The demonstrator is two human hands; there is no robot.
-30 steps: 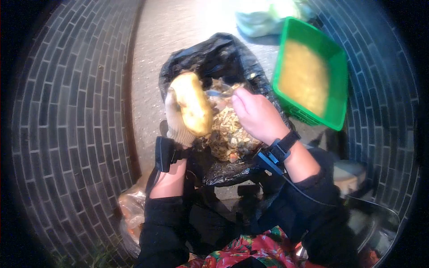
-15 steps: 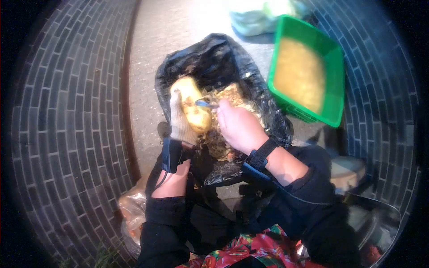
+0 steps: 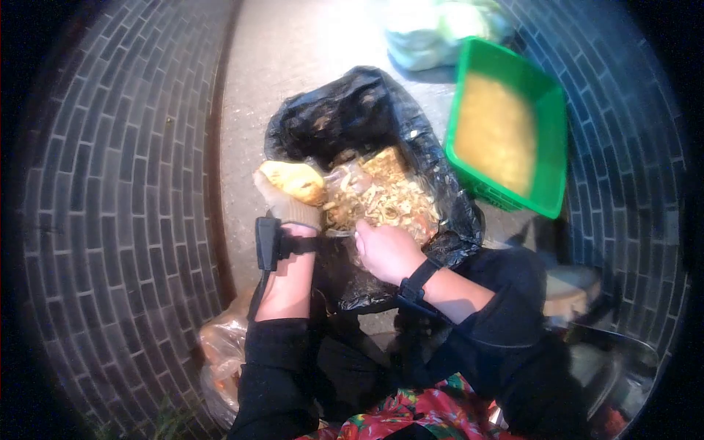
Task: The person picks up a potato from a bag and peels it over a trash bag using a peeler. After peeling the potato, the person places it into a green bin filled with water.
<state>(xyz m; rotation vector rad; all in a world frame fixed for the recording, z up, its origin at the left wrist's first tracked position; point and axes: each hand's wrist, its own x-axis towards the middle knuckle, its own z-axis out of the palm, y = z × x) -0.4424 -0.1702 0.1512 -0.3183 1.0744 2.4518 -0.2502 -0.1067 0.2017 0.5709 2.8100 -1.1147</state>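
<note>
My left hand [image 3: 282,205], in a pale knit glove, is closed around a large yellow potato [image 3: 293,180] at the left rim of a black plastic bag [image 3: 315,121]. The potato looks mostly peeled and lies tilted across the palm. My bare right hand [image 3: 390,253] is closed low over the bag, apart from the potato. A peeler is in its grip, mostly hidden by the fingers. Beneath and beyond it, a heap of peelings [image 3: 392,205] fills the bag, with a yellowish block-like piece [image 3: 384,163] at the back.
A green crate [image 3: 543,132] holding a yellowish mass stands at the right. Behind it sits a pale, full plastic bag [image 3: 418,44]. Another clear bag [image 3: 220,352] is at lower left. Brick walls [image 3: 125,198] rise on both sides.
My left hand has turned, bringing the potato from near upright to lying sideways, further left. My right hand has drawn down and away from the potato, toward me.
</note>
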